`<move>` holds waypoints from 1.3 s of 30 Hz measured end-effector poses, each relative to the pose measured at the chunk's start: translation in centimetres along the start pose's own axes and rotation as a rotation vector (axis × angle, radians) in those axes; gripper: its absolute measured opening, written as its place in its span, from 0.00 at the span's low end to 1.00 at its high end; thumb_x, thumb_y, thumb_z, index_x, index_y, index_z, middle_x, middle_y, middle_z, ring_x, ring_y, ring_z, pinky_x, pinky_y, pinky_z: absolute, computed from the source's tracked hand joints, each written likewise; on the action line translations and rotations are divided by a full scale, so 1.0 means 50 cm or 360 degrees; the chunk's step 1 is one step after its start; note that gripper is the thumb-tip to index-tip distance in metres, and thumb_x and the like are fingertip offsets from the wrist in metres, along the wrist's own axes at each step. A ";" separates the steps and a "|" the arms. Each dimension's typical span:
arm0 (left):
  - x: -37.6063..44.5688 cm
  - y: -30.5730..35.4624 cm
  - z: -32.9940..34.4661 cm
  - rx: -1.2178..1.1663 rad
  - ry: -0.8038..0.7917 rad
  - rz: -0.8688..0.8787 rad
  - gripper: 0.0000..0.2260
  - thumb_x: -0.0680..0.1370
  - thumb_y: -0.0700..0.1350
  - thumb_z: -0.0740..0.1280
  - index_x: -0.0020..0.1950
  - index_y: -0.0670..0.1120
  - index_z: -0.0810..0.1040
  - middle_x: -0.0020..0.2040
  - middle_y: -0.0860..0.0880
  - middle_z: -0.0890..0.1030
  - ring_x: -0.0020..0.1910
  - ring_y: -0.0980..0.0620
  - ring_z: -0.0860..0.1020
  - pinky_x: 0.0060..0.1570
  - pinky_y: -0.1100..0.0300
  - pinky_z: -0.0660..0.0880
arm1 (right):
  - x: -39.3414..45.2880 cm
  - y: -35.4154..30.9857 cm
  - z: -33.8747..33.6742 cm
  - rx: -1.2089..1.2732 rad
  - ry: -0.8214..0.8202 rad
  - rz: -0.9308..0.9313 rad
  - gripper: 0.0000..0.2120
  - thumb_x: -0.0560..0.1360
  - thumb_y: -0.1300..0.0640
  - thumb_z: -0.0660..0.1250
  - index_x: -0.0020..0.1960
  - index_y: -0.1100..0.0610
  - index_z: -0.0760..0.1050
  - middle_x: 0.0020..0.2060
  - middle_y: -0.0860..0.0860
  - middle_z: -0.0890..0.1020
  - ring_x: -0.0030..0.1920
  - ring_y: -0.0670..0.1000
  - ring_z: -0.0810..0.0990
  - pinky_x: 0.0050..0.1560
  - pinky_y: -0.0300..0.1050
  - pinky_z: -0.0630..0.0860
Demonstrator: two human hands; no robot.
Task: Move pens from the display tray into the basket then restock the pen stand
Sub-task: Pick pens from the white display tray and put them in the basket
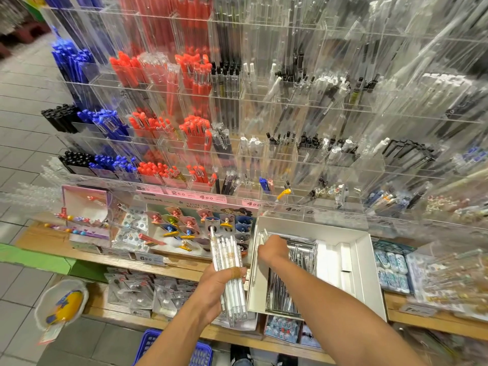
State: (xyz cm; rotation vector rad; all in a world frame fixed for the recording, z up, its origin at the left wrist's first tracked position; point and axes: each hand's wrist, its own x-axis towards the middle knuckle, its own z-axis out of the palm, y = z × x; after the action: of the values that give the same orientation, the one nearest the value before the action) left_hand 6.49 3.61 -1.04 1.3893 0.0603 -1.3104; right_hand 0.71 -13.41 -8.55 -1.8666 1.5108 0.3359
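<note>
several white pens point(229, 270) stand bundled in your left hand point(219, 286), fingers wrapped around them, at 9 o'clock of the white display tray point(361, 262). your right hand point(273, 249) reaches into the tray's upper left corner among clear-wrapped pens point(295, 276); its grasp cannot be told. at 6 o'clock, a blue basket point(153, 347) sits on the floor. at 12 o'clock rises the acrylic pen stand point(264, 107).

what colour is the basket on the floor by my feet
Blue, a slotted plastic basket, seen in the head view, partly hidden behind the left arm.
</note>
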 end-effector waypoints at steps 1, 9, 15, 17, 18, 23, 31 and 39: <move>0.000 0.000 -0.001 0.0002 -0.0003 0.0004 0.19 0.70 0.32 0.74 0.59 0.42 0.78 0.39 0.47 0.86 0.36 0.52 0.84 0.35 0.58 0.79 | -0.001 -0.001 0.000 0.0055 -0.0007 0.0022 0.12 0.76 0.62 0.65 0.35 0.58 0.68 0.31 0.51 0.74 0.33 0.50 0.75 0.33 0.42 0.70; 0.001 -0.006 -0.011 0.0032 -0.0049 0.0022 0.17 0.71 0.32 0.73 0.58 0.44 0.77 0.41 0.46 0.86 0.38 0.50 0.85 0.36 0.58 0.80 | -0.012 -0.001 0.011 0.0655 -0.0318 0.0199 0.06 0.78 0.62 0.56 0.48 0.60 0.71 0.36 0.53 0.78 0.33 0.49 0.75 0.29 0.41 0.71; 0.002 -0.011 -0.014 0.0043 -0.0027 0.0033 0.15 0.71 0.33 0.73 0.56 0.44 0.79 0.39 0.46 0.86 0.35 0.51 0.84 0.36 0.57 0.79 | -0.023 0.017 0.015 0.0967 -0.0553 0.0211 0.10 0.82 0.58 0.55 0.56 0.65 0.70 0.34 0.53 0.78 0.30 0.48 0.70 0.31 0.41 0.71; -0.001 -0.014 -0.016 0.0043 -0.0006 0.0046 0.16 0.72 0.33 0.73 0.57 0.43 0.78 0.38 0.47 0.86 0.36 0.50 0.83 0.37 0.56 0.79 | -0.026 0.023 0.006 0.1056 -0.0611 0.0200 0.13 0.82 0.60 0.58 0.63 0.66 0.65 0.45 0.57 0.78 0.36 0.49 0.74 0.37 0.44 0.76; -0.003 -0.016 -0.018 0.0036 0.0009 0.0050 0.16 0.72 0.33 0.73 0.58 0.42 0.78 0.38 0.46 0.86 0.37 0.49 0.83 0.39 0.55 0.79 | -0.027 0.028 0.002 0.1113 -0.0649 0.0182 0.16 0.82 0.62 0.58 0.67 0.65 0.62 0.49 0.58 0.76 0.39 0.50 0.75 0.43 0.46 0.79; -0.025 -0.029 -0.032 -0.0056 0.0100 0.0049 0.19 0.71 0.33 0.74 0.60 0.41 0.76 0.46 0.40 0.82 0.47 0.40 0.78 0.57 0.39 0.77 | -0.034 0.065 -0.038 0.1350 -0.0953 0.0067 0.16 0.80 0.63 0.60 0.68 0.58 0.64 0.47 0.60 0.73 0.38 0.55 0.77 0.52 0.62 0.80; -0.112 -0.099 -0.054 -0.0356 0.0249 0.0190 0.25 0.67 0.36 0.75 0.62 0.42 0.74 0.39 0.42 0.84 0.37 0.45 0.83 0.38 0.50 0.81 | -0.113 0.075 -0.110 0.1374 -0.1289 -0.0263 0.15 0.77 0.59 0.66 0.61 0.63 0.70 0.49 0.61 0.77 0.39 0.55 0.80 0.44 0.51 0.81; -0.258 -0.235 -0.082 -0.0635 0.0614 0.0314 0.34 0.62 0.39 0.80 0.66 0.39 0.74 0.40 0.42 0.85 0.36 0.46 0.84 0.33 0.53 0.80 | -0.251 0.031 -0.106 0.1023 -0.1577 -0.0502 0.12 0.80 0.65 0.61 0.63 0.63 0.68 0.48 0.60 0.77 0.39 0.53 0.80 0.41 0.46 0.82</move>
State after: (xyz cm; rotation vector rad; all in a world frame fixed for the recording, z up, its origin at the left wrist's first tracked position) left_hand -3.62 18.39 -1.00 1.2464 0.4129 -0.8000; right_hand -5.48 -7.60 2.19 -1.0974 0.5307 0.4590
